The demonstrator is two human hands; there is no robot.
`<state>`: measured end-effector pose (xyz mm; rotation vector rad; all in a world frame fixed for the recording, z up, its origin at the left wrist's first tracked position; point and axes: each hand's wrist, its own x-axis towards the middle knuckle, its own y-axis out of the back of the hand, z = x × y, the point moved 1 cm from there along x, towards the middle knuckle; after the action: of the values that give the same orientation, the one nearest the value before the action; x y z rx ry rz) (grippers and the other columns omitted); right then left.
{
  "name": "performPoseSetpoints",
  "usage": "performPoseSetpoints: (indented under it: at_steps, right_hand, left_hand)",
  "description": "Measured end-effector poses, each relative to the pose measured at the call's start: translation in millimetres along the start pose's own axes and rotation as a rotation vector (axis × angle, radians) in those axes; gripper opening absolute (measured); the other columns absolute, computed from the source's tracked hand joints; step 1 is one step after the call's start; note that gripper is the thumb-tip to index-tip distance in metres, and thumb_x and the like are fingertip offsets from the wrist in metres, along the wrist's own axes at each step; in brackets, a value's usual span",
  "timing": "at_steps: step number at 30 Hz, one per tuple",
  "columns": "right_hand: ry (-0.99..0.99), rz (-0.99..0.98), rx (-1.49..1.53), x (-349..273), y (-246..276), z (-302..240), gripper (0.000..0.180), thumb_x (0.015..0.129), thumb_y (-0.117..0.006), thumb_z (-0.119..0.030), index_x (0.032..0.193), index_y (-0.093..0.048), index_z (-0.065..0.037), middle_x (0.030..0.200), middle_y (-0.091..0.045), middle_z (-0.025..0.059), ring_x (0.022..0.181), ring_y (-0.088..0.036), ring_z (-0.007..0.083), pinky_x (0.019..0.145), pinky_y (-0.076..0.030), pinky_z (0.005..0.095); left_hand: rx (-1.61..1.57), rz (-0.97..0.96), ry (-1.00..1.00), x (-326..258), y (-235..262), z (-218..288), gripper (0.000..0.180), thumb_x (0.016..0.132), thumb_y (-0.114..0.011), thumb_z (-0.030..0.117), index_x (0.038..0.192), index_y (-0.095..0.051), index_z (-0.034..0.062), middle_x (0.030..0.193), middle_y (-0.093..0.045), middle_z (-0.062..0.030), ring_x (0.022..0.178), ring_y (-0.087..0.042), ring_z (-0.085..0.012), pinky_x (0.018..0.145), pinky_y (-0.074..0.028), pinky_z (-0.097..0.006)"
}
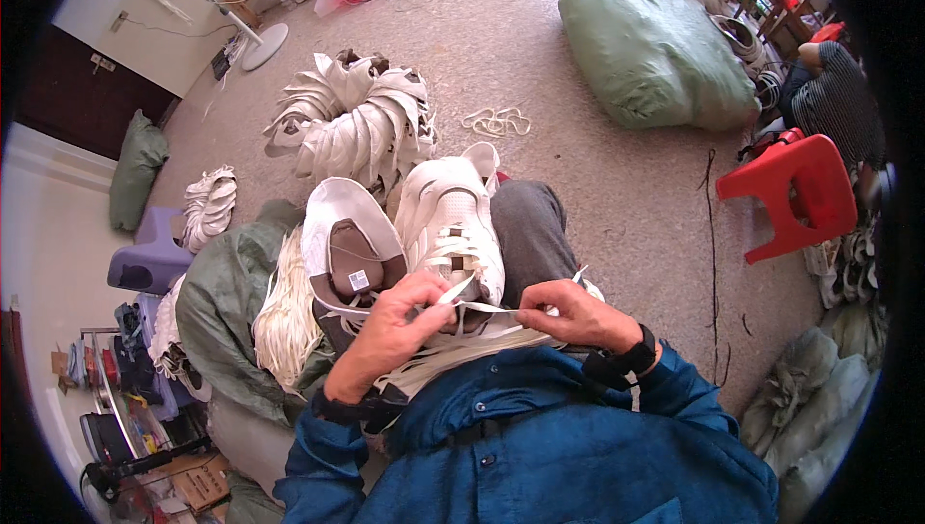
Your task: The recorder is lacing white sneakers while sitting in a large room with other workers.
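Observation:
On my lap lies a white shoe upper [451, 198], its lacing holes toward me. A flat white shoelace [489, 309] runs between my two hands at the near end of the upper. My left hand [403, 322] pinches one stretch of it between thumb and fingers. To the right, my right hand [570, 314] grips another stretch, fingers curled. A second shoe upper [358, 235], with a brown lining and a small white label, rests just left of the first. Under my hands, a bundle of loose white laces [424, 367] spreads across my lap.
More laces [286, 317] hang over a dark green sack [236, 298] at left. A ring of stacked uppers [361, 115] and a loose lace [496, 122] lie on the floor ahead. A big green sack [646, 57], a red stool [795, 192] and another person [838, 91] are at right.

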<state>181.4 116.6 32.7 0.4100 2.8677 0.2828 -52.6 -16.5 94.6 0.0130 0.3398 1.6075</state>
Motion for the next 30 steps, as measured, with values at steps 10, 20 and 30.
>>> performPoseSetpoints:
  at_steps: [10, 20, 30]
  right_hand:
    - [0.168, 0.184, 0.790, -11.1, 23.4, -28.1, 0.031, 0.099, -0.055, -0.026, 0.090, -0.066, 0.001, 0.123, -0.064, 0.0158, 0.106, -0.060, 0.0204, 0.104, -0.042, 0.0359]
    - [0.415, 0.430, 1.298, -36.3, 68.5, 23.8, 0.028, 0.106, -0.044, -0.031, 0.098, -0.058, -0.008, 0.091, -0.058, 0.0048, 0.087, -0.062, 0.0215, 0.098, -0.048, 0.0496]
    - [0.323, 0.656, 1.146, -54.4, 107.6, 36.8, 0.023, 0.105, -0.051, -0.017, 0.123, -0.056, -0.004, 0.090, -0.058, 0.0026, 0.064, -0.048, 0.0072, 0.062, -0.045, 0.0232]
  left_hand:
    - [-1.265, 0.406, -0.075, -59.0, 89.0, -29.8, 0.021, 0.106, -0.048, 0.021, 0.094, -0.057, 0.0064, 0.074, -0.052, 0.0005, 0.054, -0.047, -0.0100, 0.088, -0.057, -0.039]
    - [-0.303, 0.746, 0.033, -45.6, 42.0, -22.4, 0.019, 0.099, -0.058, 0.015, 0.112, -0.064, 0.0020, 0.103, -0.067, -0.0089, 0.090, -0.064, -0.0188, 0.085, -0.051, -0.032]
    - [1.021, 0.281, -0.447, 36.8, -27.3, -21.6, 0.029, 0.072, -0.076, 0.012, 0.099, -0.065, 0.0096, 0.101, -0.058, -0.0067, 0.103, -0.055, -0.0275, 0.101, -0.035, -0.049]
